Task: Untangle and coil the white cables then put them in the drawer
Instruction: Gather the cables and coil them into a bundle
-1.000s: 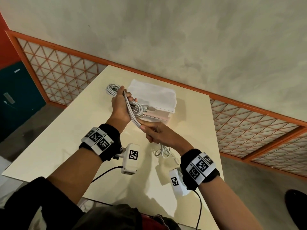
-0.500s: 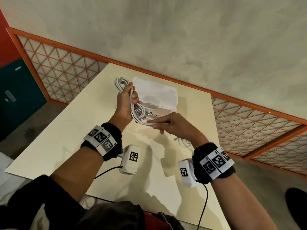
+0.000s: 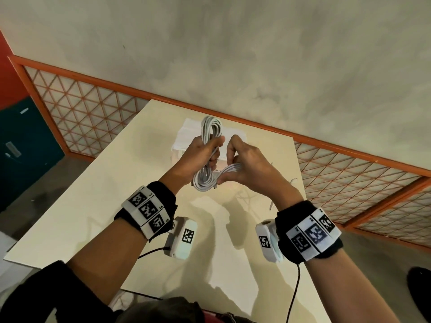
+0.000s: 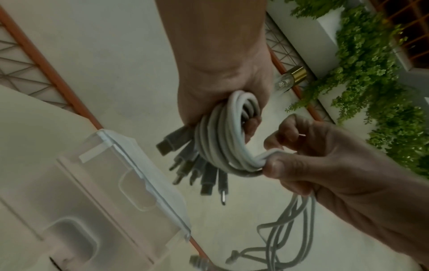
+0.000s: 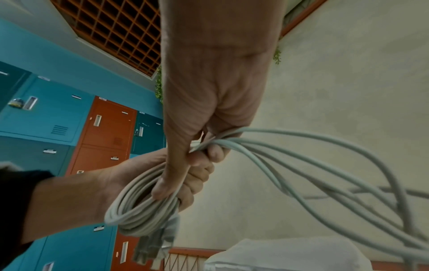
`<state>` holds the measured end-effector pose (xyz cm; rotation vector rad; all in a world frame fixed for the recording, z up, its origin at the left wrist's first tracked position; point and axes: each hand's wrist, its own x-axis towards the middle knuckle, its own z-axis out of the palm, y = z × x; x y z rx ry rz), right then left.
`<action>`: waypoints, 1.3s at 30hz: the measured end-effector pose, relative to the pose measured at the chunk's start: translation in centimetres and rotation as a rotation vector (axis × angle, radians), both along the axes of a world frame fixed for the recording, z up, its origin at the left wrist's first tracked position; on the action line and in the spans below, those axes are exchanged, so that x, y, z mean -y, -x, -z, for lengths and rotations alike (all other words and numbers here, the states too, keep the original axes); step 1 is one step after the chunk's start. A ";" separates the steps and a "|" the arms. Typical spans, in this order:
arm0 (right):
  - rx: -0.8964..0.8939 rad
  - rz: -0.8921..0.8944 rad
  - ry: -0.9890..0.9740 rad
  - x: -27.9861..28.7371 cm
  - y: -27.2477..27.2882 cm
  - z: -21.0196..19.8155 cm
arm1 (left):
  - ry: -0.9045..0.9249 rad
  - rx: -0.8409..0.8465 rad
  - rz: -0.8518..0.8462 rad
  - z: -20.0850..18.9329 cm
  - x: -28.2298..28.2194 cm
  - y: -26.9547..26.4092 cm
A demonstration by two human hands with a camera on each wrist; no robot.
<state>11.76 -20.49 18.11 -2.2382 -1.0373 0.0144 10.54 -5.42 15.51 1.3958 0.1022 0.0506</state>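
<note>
A bundle of white cables [image 3: 211,131] is wound into a long coil, held upright above the table. My left hand [image 3: 203,151] grips the coil [image 4: 223,135] around its middle, and several plug ends [image 4: 197,168] stick out below the fist. My right hand [image 3: 242,163] pinches the loose strands [image 3: 229,170] beside the coil's lower loop [image 5: 137,207]. The rest of the strands [image 5: 325,165] trail down from the right hand. The small white drawer unit [image 3: 186,134] stands on the table behind both hands; its translucent drawer fronts [image 4: 111,198] show in the left wrist view.
The cream table [image 3: 93,206] stands against an orange lattice railing [image 3: 93,106]. A loose cable tail [image 3: 271,203] hangs over the table's right side. Blue and orange lockers [image 5: 76,128] stand to the left. Green plants [image 4: 371,91] and a bulb [image 4: 287,78] lie beyond the railing.
Both hands rose and came toward me. The left hand turned the coil upright. The right hand went from laying a strand along the coil to pinching the strands by its lower loop.
</note>
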 end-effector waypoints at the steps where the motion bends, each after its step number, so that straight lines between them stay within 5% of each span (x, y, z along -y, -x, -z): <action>1: 0.001 -0.013 -0.002 0.0 0.0 -0.1 | -0.024 -0.006 0.020 -0.2 0.0 0.2; 17: 0.357 0.015 0.244 -0.4 1.3 -1.8 | -0.099 -0.203 0.429 -0.4 0.7 2.9; 28: -0.024 -0.014 0.054 0.7 0.7 0.2 | -0.231 -0.261 0.495 0.8 -0.4 3.4; 39: -0.325 0.005 0.275 3.1 -0.7 0.0 | -0.102 -0.263 0.451 2.3 -1.3 3.4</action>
